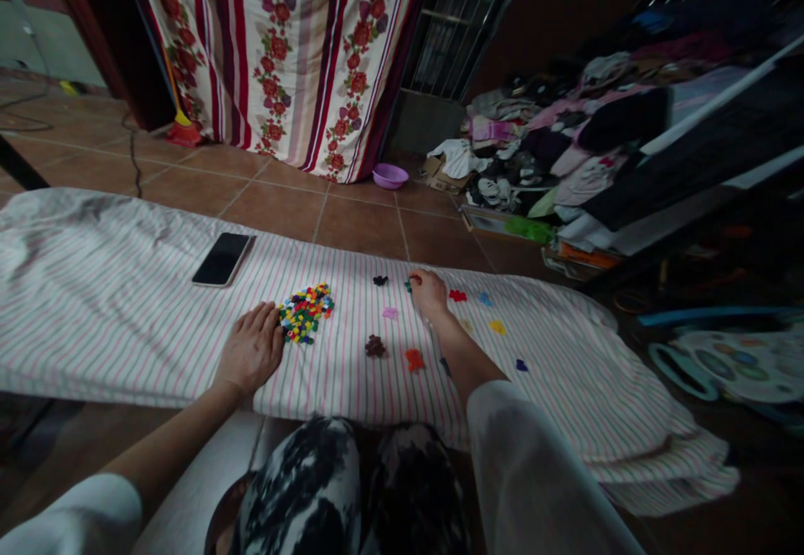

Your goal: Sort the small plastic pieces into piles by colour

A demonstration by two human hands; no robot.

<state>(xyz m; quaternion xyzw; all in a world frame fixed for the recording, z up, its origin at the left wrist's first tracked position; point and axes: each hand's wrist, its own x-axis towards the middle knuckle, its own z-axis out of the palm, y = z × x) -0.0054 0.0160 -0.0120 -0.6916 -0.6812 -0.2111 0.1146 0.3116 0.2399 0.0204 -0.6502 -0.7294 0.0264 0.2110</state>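
Note:
My left hand [252, 347] lies flat on the striped cloth, fingers stretched out, its tips touching the edge of a mixed pile of small coloured beads [306, 314]. Over a small cluster of green beads [408, 285], my right hand [428, 291] is curled with the fingers pressed together; what they pinch, if anything, is hidden. Sorted little heaps lie around it: black beads [380, 280], pink beads [390, 313], brown beads [375, 346], orange beads [414, 360], red beads [458, 295], light blue beads [486, 298], yellow beads [497, 326] and dark blue beads [521, 365]. My right forearm partly covers a dark heap.
A phone [223, 259] lies on the striped cloth [144, 287] left of the mixed pile. Beyond the cloth's far edge are a tiled floor, a purple basin [390, 176], a floral curtain [270, 53] and a heap of clothes [565, 136]. My knees are at the near edge.

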